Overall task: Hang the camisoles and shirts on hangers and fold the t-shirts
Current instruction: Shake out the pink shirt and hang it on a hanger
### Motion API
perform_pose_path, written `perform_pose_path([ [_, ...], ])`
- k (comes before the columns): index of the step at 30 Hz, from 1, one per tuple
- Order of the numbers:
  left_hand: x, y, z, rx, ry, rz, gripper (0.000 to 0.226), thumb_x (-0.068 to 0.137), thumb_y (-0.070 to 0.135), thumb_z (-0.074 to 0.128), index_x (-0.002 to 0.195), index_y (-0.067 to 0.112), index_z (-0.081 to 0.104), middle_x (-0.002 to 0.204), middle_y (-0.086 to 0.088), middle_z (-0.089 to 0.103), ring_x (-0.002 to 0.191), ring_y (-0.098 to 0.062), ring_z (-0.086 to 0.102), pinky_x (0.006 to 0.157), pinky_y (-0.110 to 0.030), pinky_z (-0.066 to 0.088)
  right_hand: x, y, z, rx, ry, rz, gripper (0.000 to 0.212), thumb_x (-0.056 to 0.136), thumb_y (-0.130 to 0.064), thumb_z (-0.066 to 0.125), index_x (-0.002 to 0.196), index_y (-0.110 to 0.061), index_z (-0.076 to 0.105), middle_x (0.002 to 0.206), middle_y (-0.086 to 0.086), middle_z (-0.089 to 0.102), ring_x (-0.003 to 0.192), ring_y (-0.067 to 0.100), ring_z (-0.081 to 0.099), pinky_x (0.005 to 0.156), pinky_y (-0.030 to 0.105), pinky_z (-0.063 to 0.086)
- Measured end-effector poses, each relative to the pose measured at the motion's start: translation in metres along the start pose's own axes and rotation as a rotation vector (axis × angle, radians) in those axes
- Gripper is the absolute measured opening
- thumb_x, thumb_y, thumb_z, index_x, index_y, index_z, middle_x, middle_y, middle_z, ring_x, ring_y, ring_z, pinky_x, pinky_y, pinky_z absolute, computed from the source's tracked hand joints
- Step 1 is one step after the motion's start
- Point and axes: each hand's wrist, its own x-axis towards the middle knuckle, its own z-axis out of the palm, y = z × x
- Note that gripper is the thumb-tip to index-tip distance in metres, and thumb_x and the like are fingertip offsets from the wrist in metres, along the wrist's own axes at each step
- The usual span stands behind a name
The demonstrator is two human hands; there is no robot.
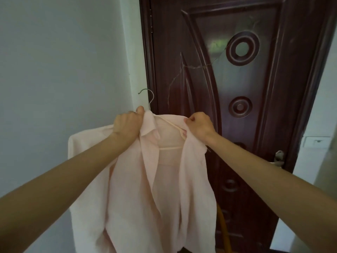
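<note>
Head view: pale pink shirt [145, 179] draped open-fronted on a hanger [170, 147], held up in the air before a dark wooden door [255, 88]. Left hand [127, 125] grips the collar beside the metal hook [148, 97]; right hand [198, 126] pinches the other shoulder, apparently with the hanger arm. Door handle [278, 157] lower right.
</note>
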Motion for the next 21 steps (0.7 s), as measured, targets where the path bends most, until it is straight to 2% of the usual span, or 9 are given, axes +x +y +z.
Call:
perform_pose_path([
  [1,-0.001,0.004,0.000,-0.058,-0.012,0.013,0.033,0.095,0.003,0.043,0.128,0.008,0.039,0.105,-0.011,0.067,0.092,-0.033,0.069,0.065,-0.034,0.044,-0.003,-0.005,0.002,0.033,0.018,0.004,0.033,0.098,-0.024,0.055,0.067,-0.012,0.055,0.069,-0.001,0.055,0.070,0.018,0.052,0.060,0.026,0.033],
  [3,-0.002,0.011,0.001,-0.156,0.002,0.020,0.032,0.096,0.001,0.038,0.127,0.008,0.035,0.107,-0.013,0.066,0.094,-0.037,0.067,0.067,-0.038,0.041,-0.006,-0.013,0.010,0.088,0.052,-0.016,0.023,0.097,-0.021,0.053,0.078,-0.010,0.060,0.080,0.003,0.061,0.077,0.020,0.055,0.067,0.026,0.035],
  [5,-0.007,0.019,0.001,-0.300,0.005,0.030,0.030,0.095,0.001,0.038,0.125,0.008,0.034,0.103,-0.015,0.065,0.090,-0.039,0.064,0.067,-0.040,0.039,-0.009,-0.021,0.016,0.138,0.077,-0.062,0.019,0.098,-0.020,0.052,0.092,-0.005,0.063,0.088,0.006,0.063,0.083,0.021,0.056,0.069,0.028,0.035],
  [8,-0.011,0.024,0.003,-0.516,0.015,-0.012,0.028,0.094,0.004,0.041,0.121,0.007,0.034,0.094,-0.017,0.063,0.077,-0.035,0.056,0.065,-0.041,0.040,-0.021,-0.031,0.020,0.200,0.088,-0.159,0.026,0.102,-0.027,0.050,0.100,-0.003,0.058,0.084,0.004,0.060,0.080,0.021,0.056,0.066,0.030,0.035],
  [12,-0.018,0.019,0.011,-0.623,0.054,-0.021,0.034,0.090,0.003,0.046,0.122,0.006,0.036,0.088,-0.014,0.059,0.075,-0.036,0.057,0.062,-0.039,0.036,-0.047,-0.035,0.028,-0.075,-0.040,-0.395,0.024,0.104,-0.028,0.042,0.108,-0.006,0.051,0.092,0.015,0.069,0.083,0.033,0.062,0.071,0.041,0.045],
  [15,-0.024,0.013,0.013,-0.672,0.085,-0.017,0.039,0.088,0.000,0.049,0.126,0.005,0.037,0.082,-0.008,0.051,0.072,-0.032,0.054,0.062,-0.037,0.035,-0.049,-0.030,0.020,-0.161,-0.105,-0.515,0.027,0.103,-0.029,0.043,0.101,-0.008,0.059,0.087,0.012,0.069,0.080,0.033,0.063,0.073,0.043,0.048],
  [17,-0.026,0.008,0.015,-0.687,0.095,-0.040,0.044,0.088,-0.003,0.049,0.129,0.007,0.035,0.084,-0.009,0.052,0.071,-0.031,0.052,0.063,-0.037,0.037,-0.039,-0.024,0.005,-0.151,-0.007,-0.636,0.022,0.100,-0.025,0.050,0.093,-0.008,0.064,0.087,0.010,0.067,0.081,0.030,0.063,0.072,0.041,0.048],
  [19,-0.027,0.004,0.017,-0.719,0.131,-0.039,0.047,0.089,-0.002,0.051,0.131,0.010,0.034,0.087,-0.010,0.055,0.074,-0.032,0.056,0.064,-0.038,0.041,-0.027,-0.019,-0.012,-0.166,0.115,-0.744,0.018,0.096,-0.021,0.058,0.107,-0.010,0.067,0.104,0.008,0.064,0.094,0.025,0.062,0.082,0.039,0.050],
  [21,-0.030,0.004,0.016,-0.755,0.158,-0.035,0.047,0.090,0.000,0.051,0.133,0.010,0.033,0.084,-0.010,0.054,0.073,-0.033,0.058,0.064,-0.039,0.044,-0.014,-0.016,-0.026,-0.280,0.016,-0.726,0.038,0.096,-0.026,0.060,0.132,-0.013,0.057,0.129,0.007,0.055,0.119,0.024,0.052,0.099,0.038,0.043],
])
